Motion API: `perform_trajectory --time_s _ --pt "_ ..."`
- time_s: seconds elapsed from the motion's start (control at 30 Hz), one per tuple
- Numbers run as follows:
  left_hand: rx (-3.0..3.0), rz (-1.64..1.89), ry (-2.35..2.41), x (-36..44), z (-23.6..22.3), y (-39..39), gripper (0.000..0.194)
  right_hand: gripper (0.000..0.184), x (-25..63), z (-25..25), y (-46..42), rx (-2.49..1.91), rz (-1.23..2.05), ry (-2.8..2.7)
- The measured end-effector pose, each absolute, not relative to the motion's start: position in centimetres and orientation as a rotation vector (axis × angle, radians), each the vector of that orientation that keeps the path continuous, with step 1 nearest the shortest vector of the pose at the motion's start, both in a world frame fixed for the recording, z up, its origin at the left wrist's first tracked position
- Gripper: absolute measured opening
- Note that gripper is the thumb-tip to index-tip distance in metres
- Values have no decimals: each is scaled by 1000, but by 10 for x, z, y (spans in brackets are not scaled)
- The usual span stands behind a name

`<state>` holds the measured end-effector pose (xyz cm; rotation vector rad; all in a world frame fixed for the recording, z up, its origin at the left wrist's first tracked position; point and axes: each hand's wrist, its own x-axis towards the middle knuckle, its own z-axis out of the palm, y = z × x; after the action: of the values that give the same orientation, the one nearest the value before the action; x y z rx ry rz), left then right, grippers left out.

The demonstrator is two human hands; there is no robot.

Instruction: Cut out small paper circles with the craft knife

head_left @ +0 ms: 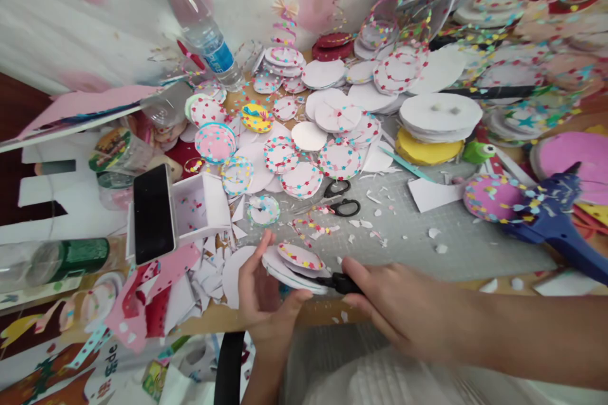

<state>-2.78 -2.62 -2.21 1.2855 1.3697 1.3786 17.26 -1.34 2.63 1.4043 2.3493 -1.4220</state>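
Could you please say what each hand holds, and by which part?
The left hand holds a white disc by its edge; the right hand, a black tool by its handle.

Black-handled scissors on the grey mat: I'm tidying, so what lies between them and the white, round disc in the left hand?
In the head view, a thin strand strung with red, pink and yellow bits.

Wooden table (216,320) bearing grey mat (403,237), water bottle (202,28).
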Motion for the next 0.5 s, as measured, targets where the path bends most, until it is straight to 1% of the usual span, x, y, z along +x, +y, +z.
perform_trajectory --time_s 0.1,0.33,0.4,0.5 --pt "1270 1380 1362 -29 -21 -26 70 23 173 34 -10 1409 -1445 2336" --pt "1445 1331 1439 -14 -20 -41 74 40 188 59 -19 1562 -1383 2024" --pt "1526 1316 1432 -10 -22 -45 76 41 192 63 -21 1572 -1318 1986" --pt "1624 1308 1429 -7 -26 -49 78 38 194 65 -22 1594 -1245 1989"
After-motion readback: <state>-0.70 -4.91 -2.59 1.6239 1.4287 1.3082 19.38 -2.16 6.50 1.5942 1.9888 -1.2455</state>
